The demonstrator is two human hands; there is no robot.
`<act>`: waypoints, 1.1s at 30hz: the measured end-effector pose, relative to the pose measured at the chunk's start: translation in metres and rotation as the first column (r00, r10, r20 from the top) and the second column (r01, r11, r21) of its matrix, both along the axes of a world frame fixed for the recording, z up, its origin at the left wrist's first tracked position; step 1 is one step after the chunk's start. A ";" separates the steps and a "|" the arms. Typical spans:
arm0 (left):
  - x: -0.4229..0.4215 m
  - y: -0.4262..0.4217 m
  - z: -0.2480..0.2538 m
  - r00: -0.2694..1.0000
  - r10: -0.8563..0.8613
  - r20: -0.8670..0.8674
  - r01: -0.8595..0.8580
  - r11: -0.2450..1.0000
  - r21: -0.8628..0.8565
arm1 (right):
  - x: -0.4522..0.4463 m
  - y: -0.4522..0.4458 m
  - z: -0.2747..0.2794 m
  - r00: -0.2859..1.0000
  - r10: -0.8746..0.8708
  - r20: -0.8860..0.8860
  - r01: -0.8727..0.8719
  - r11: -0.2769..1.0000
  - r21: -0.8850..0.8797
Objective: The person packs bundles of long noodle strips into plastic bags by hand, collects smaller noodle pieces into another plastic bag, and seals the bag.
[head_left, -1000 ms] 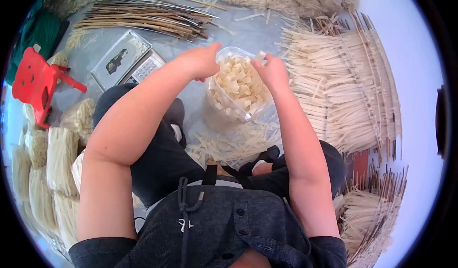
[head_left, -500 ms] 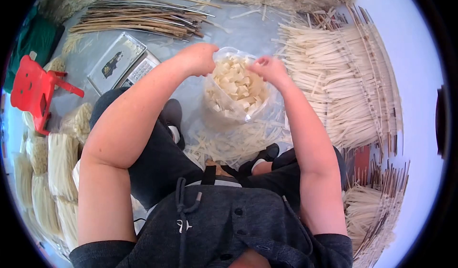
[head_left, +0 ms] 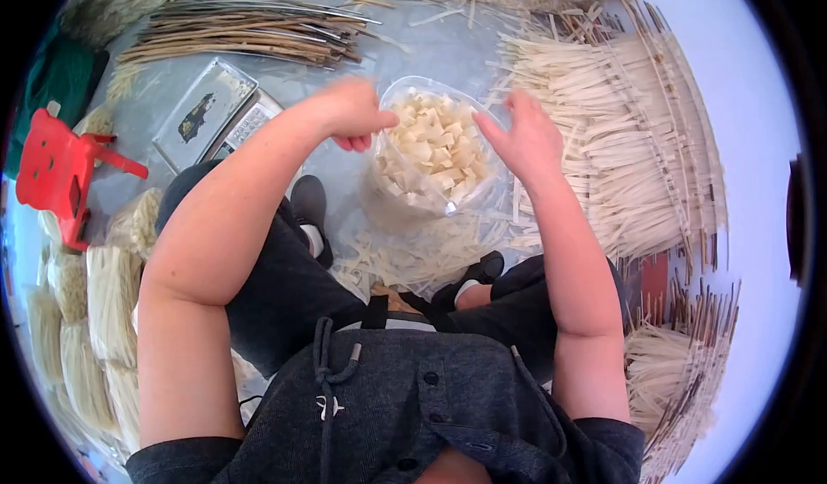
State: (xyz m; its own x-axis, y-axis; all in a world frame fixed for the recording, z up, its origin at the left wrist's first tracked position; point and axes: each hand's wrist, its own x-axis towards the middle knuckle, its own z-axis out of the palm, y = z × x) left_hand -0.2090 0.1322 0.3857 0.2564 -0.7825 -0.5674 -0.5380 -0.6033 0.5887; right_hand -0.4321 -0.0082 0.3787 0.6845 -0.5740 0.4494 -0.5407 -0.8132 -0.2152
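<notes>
A clear plastic bag (head_left: 401, 193) stands on the floor between my feet, its mouth facing up. Short, flat, cream-coloured cut pieces (head_left: 435, 144) fill it nearly to the rim. At the bag's left rim is my left hand (head_left: 351, 115), its fingers curled and its thumb over the edge; it seems to pinch the plastic. My right hand (head_left: 530, 135) is beside the right rim, thumb pointing at the bag and apart from the slightly blurred fingers. No piece shows in it.
Pale strips on sticks (head_left: 594, 139) lie in a wide stack at right. A bundle of brown sticks (head_left: 250, 32) lies behind a scale (head_left: 211, 109). A red chair (head_left: 56, 165) stands at left, above bundled pale strips (head_left: 112, 307). Loose strips (head_left: 405, 256) litter the floor before me.
My right hand has moved right, from over the pieces to the rim, and its fingers have spread. My left hand has shifted slightly left and stays at the rim.
</notes>
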 end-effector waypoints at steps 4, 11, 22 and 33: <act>-0.022 0.006 -0.021 0.947 0.024 -0.321 -0.010 0.999 0.046 | -0.038 0.002 -0.024 0.906 0.032 -0.422 0.196 0.851 0.487; -0.014 0.020 0.045 0.893 0.200 -0.403 -0.364 0.849 -0.383 | -0.020 0.027 0.039 0.927 -0.039 0.373 -0.303 0.509 0.806; -0.005 0.016 0.048 0.927 0.183 -0.329 -0.303 0.881 -0.364 | -0.019 0.023 0.028 0.853 -0.095 0.513 -0.389 0.539 0.747; -0.016 -0.011 0.025 0.969 0.106 -0.221 -0.163 0.952 -0.261 | -0.017 0.018 -0.009 0.898 -0.216 0.383 -0.268 0.420 0.867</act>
State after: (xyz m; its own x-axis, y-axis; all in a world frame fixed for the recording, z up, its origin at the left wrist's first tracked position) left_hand -0.2253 0.1209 0.4104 0.2724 -0.8813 -0.3861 -0.3155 -0.4609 0.8295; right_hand -0.4490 0.0097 0.3692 0.6122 -0.7853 -0.0923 -0.1925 -0.0349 -0.9807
